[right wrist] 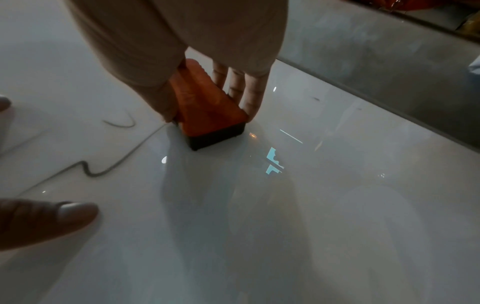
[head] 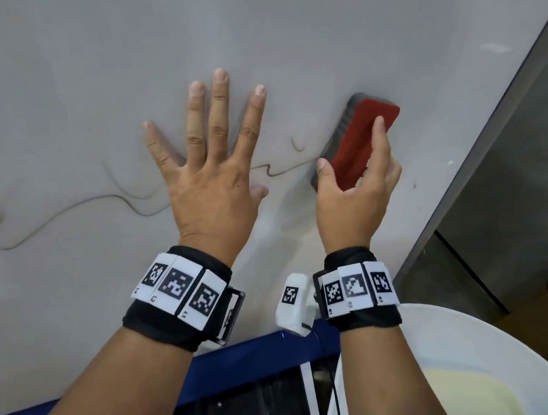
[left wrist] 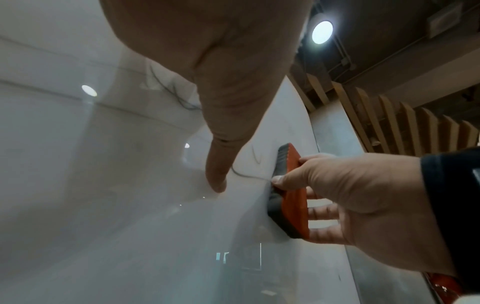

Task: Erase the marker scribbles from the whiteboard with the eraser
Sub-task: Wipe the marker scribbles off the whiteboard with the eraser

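A white whiteboard [head: 114, 32] fills the head view. My right hand [head: 354, 189] grips a red-backed eraser [head: 360, 138] with a dark felt face pressed against the board near its right edge. A thin dark scribble [head: 280, 170] runs left from the eraser's lower end, passes under my left hand and continues to the far left [head: 57, 215]. My left hand [head: 215, 165] lies flat on the board with fingers spread. The left wrist view shows the eraser [left wrist: 291, 197] and the line [left wrist: 246, 174]; the right wrist view shows the eraser [right wrist: 207, 111] and the scribble [right wrist: 103, 170].
The whiteboard's grey metal frame [head: 478, 163] runs diagonally at the right, with a grey wall panel [head: 525, 203] beyond it. A white round tub [head: 451, 384] sits at the lower right. A blue bar [head: 246, 366] lies below the board's bottom edge.
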A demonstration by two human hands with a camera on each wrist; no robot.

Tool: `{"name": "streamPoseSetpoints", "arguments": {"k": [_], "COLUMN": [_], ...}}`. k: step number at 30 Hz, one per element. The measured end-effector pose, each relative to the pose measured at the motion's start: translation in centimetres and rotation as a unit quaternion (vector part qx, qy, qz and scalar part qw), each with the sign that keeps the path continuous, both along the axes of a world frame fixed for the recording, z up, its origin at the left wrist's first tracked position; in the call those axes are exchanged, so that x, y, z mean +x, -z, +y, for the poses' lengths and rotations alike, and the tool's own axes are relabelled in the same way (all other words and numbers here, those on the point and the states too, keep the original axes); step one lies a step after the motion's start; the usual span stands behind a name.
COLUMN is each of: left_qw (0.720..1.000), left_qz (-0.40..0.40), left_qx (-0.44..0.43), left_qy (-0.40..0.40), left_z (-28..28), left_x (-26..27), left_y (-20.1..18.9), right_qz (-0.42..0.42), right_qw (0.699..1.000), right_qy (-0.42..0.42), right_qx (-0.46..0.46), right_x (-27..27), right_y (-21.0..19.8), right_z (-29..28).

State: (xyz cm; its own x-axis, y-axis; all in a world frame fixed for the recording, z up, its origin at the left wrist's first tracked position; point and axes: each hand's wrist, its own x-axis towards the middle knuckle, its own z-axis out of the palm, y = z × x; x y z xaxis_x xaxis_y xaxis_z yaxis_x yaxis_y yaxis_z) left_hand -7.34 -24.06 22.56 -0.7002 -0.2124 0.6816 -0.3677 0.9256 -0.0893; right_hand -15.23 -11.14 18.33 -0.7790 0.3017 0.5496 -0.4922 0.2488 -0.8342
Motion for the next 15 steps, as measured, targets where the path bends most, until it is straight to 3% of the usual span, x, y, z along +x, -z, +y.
{"name": "streamPoseSetpoints", "arguments": {"k": [7,12,15], "left_qw": [0.999,0.999,0.999], "left_qz": [0.021,0.025,0.030], "left_qx": [0.014,0.014,0.018], "left_qy": [0.020,0.038,0.039], "left_z": [-0.9,-1.2,-1.2], "left_x": [0.6,0.5,0.5], "left_y": [0.5,0.7,0.8], "right_qz": [0.023,-0.003,0.015], "right_qw": [0.996,1.000,1.000], "right_qy": [-0.015,0.029,0.016], "right_qx": [0.081,0.012,0.018], "right_x": [1.2,0.7,1.4], "right_y": [1.7,1.5,1.7], "right_z": [-1.2,-2.1,-3.2]}}
